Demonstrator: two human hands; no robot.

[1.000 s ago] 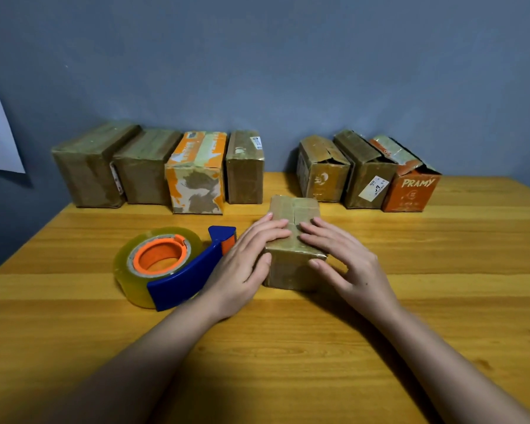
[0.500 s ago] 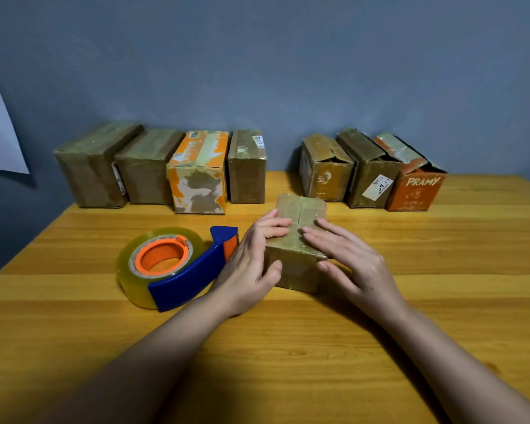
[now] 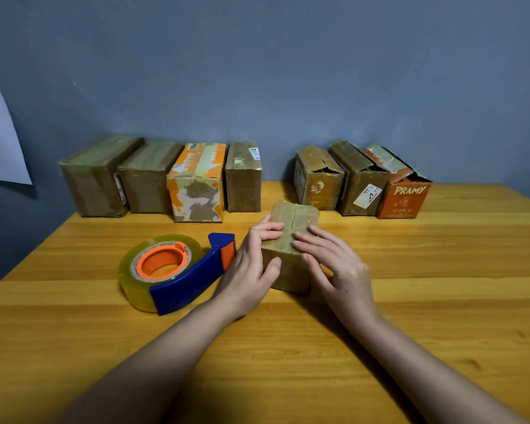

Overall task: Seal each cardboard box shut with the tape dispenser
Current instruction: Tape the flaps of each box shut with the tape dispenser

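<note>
Left hand [image 3: 251, 267]: fingers are curled over the top left edge of the small cardboard box [image 3: 291, 240], with the thumb pressed on its near face, so the box is gripped. It is seen at about 9 o'clock of the box. Just beyond the hand, at 9 o'clock again, the tape dispenser [image 3: 172, 272] is laid on its side on the wooden table [image 3: 441, 286], untouched.

Box at table centre: flaps are closed and a seam is visible along the top. Tape appears to be laid over it already, though this cannot be told for certain.

Right hand [image 3: 337, 267], at 3 o'clock of the box: fingers are held straight and flat, pressed on the top near the seam.

Step in hand is judged to be the smoothing down of tape. It is best done by firm strokes run outward from the seam while the box is steadied by the left grip, and the ends should be rubbed over the edges.

At 12 o'clock, closed boxes are lined up at left [image 3: 196, 182]; at right, three boxes [image 3: 361, 182] are seen with flaps lifted, presumably not yet sealed.
</note>
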